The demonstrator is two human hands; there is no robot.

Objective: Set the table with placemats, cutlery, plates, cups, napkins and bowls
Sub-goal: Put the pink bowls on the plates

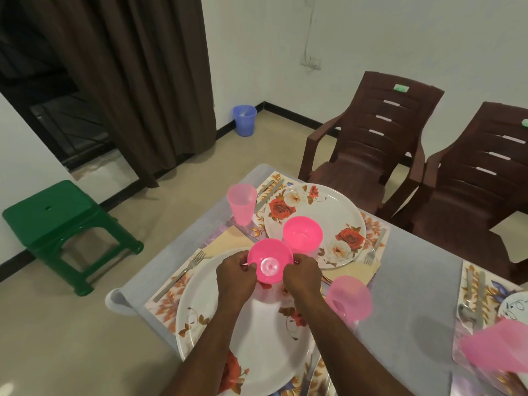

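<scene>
My left hand [235, 274] and my right hand [301, 274] grip a pink bowl [270, 260] by its sides, above the far rim of the near floral plate [248, 335]. The bowl is tilted with its base facing me. A second pink bowl [303, 234] stands on the far rose plate [314, 224]. Pink cups stand at the far left [242, 204], at the near right [349, 298] and at the right edge [497, 350]. Forks [183, 274] [375, 248], a knife [268, 194] and beige napkins [228, 241] [353, 271] lie on floral placemats [163, 302].
The table [411, 281] has a grey cloth. A third setting with a spoon [468, 312] and a plate [515, 305] sits at the right. Two brown chairs [371, 144] [480, 178] stand behind the table. A green stool [63, 221] and a blue bin [244, 120] stand on the floor at the left.
</scene>
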